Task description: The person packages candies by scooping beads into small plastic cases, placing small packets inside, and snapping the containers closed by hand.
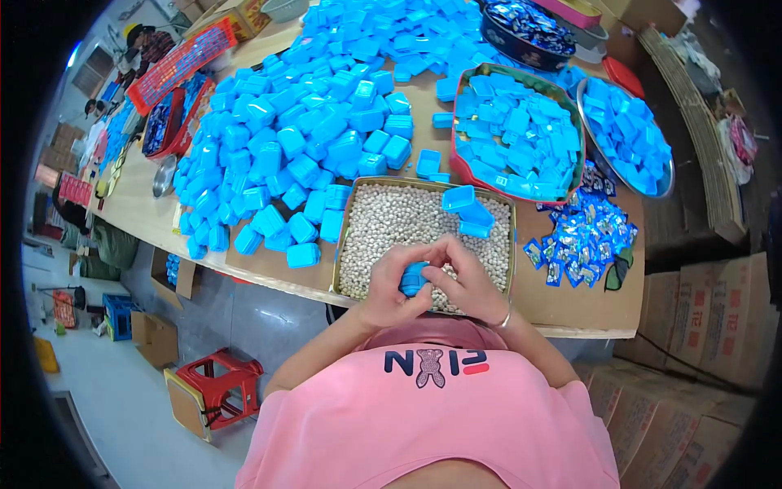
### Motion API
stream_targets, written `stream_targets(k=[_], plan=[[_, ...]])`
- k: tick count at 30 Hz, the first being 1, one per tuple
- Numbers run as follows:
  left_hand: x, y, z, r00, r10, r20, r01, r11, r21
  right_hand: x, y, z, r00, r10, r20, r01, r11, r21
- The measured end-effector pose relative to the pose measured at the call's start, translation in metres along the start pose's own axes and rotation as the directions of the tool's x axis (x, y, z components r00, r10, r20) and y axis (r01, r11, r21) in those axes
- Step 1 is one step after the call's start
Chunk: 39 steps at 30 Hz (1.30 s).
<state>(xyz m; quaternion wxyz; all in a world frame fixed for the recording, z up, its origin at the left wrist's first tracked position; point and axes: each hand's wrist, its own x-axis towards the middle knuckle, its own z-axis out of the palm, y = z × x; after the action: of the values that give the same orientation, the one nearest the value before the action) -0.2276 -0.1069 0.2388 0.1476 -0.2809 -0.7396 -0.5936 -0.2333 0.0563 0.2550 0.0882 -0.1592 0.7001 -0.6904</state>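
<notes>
My left hand (389,285) and my right hand (471,285) meet over the near side of a tray (340,244) of small pale beads or pellets (379,213). Between them is a small blue plastic case (413,279). My left fingers wrap round it, while the thumb and fingers of my right hand press its right side. Whether its lid is closed is hard to see. An open blue case (474,213) lies on the pellets at the tray's far right.
A big heap of blue cases (285,155) covers the table's left and back. Blue pieces fill a red-rimmed tray (458,155) and a metal bowl (669,183). Small blue packets (586,236) lie at right. A red stool (224,383) and cartons (700,326) stand below.
</notes>
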Motion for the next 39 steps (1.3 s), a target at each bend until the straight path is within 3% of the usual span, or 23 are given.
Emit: stream_targets(k=[1, 5, 6, 7, 8, 9, 10, 12, 14, 15, 16, 17, 19, 20, 21, 22, 23, 24, 26, 27, 30, 39], plan=[[0.003, 0.0, -0.003, 1.0, -0.001, 0.01, 0.001, 1.0, -0.012, 0.0, 0.002, -0.002, 1.0, 0.007, -0.014, -0.007, 1.0, -0.003], [0.024, -0.006, -0.02, 0.927, -0.027, 0.373, -0.03, 0.989, 0.148, 0.007, 0.024, -0.021, 1.0, -0.02, 0.013, 0.022, 0.984, -0.178], [0.031, -0.016, -0.027, 0.899, -0.037, 0.436, -0.088, 0.96, 0.265, 0.009, 0.033, -0.026, 0.994, -0.097, -0.049, 0.069, 0.912, -0.405], [0.039, -0.039, -0.035, 0.934, 0.041, 0.354, -0.156, 0.94, 0.303, 0.012, 0.038, -0.032, 0.979, -0.183, -0.085, 0.094, 0.787, -0.61], [0.064, -0.059, -0.051, 0.95, 0.175, 0.258, -0.269, 0.877, 0.398, 0.021, 0.038, -0.042, 0.98, -0.182, -0.085, 0.093, 0.786, -0.611], [0.087, -0.072, -0.076, 0.981, 0.127, 0.144, -0.18, 0.868, 0.462, 0.034, 0.038, -0.052, 0.934, -0.342, -0.106, 0.123, 0.585, -0.801], [0.117, -0.083, -0.099, 0.981, 0.195, -0.022, -0.144, 0.792, 0.594, 0.041, 0.039, -0.058, 0.866, -0.493, -0.083, 0.107, 0.345, -0.932], [0.167, -0.102, -0.148, 0.94, 0.196, -0.278, 0.068, 0.692, 0.718, 0.046, 0.043, -0.065, 0.875, -0.479, -0.079, 0.118, 0.368, -0.922], [0.19, -0.136, -0.195, 0.952, 0.142, -0.271, 0.136, 0.596, 0.792, 0.053, 0.046, -0.075, 0.894, -0.447, -0.046, 0.149, 0.393, -0.907], [0.192, -0.164, -0.22, 0.979, 0.11, -0.172, 0.11, 0.425, 0.898, 0.055, 0.046, -0.077, 0.905, -0.424, -0.024, 0.166, 0.406, -0.899], [0.188, -0.171, -0.219, 0.948, 0.295, -0.12, 0.084, 0.133, 0.988, 0.053, 0.044, -0.077, 0.906, -0.422, -0.012, 0.177, 0.406, -0.897], [0.184, -0.152, -0.206, 0.948, 0.306, -0.083, 0.054, 0.101, 0.993, 0.046, 0.037, -0.074, 0.909, -0.416, -0.002, 0.197, 0.434, -0.879], [0.159, -0.101, -0.163, 0.963, 0.268, 0.011, -0.143, 0.478, 0.867, 0.028, 0.026, -0.063, 0.919, -0.393, 0.008, 0.224, 0.507, -0.832], [0.127, -0.085, -0.127, 0.993, 0.043, -0.107, 0.045, 0.709, 0.704, 0.021, 0.026, -0.057, 0.928, -0.373, 0.007, 0.227, 0.552, -0.802], [0.095, -0.073, -0.095, 0.962, -0.269, -0.044, 0.258, 0.844, 0.471, 0.019, 0.028, -0.049, 0.934, -0.357, 0.006, 0.223, 0.569, -0.791], [0.059, -0.069, -0.063, 0.945, -0.32, 0.072, 0.299, 0.93, 0.213, 0.018, 0.03, -0.037, 0.937, -0.347, 0.032, 0.249, 0.604, -0.757], [0.032, -0.046, -0.038, 0.769, -0.612, 0.182, 0.629, 0.775, -0.051, 0.018, 0.031, -0.024, 0.939, -0.338, 0.06, 0.275, 0.635, -0.722], [0.026, -0.03, -0.032, 0.595, -0.705, 0.386, 0.803, 0.538, -0.256, 0.016, 0.032, -0.014, 0.939, -0.331, 0.09, 0.3, 0.662, -0.687], [0.003, -0.04, -0.033, 0.574, -0.794, 0.199, 0.794, 0.481, -0.372, 0.011, 0.032, -0.006, 0.941, -0.317, 0.123, 0.318, 0.695, -0.644], [-0.003, -0.04, -0.041, 0.543, -0.836, 0.082, 0.765, 0.451, -0.46, 0.01, 0.031, -0.006, 0.981, -0.163, 0.105, 0.19, 0.698, -0.69], [-0.012, -0.023, -0.072, 0.495, -0.868, 0.04, 0.752, 0.404, -0.52, 0.011, 0.028, -0.006, 0.959, 0.283, 0.004, -0.164, 0.569, -0.806], [-0.024, -0.015, -0.07, 0.462, -0.876, 0.137, 0.81, 0.354, -0.468, 0.007, 0.051, 0.018, 0.968, 0.169, 0.184, 0.022, 0.678, -0.734]])
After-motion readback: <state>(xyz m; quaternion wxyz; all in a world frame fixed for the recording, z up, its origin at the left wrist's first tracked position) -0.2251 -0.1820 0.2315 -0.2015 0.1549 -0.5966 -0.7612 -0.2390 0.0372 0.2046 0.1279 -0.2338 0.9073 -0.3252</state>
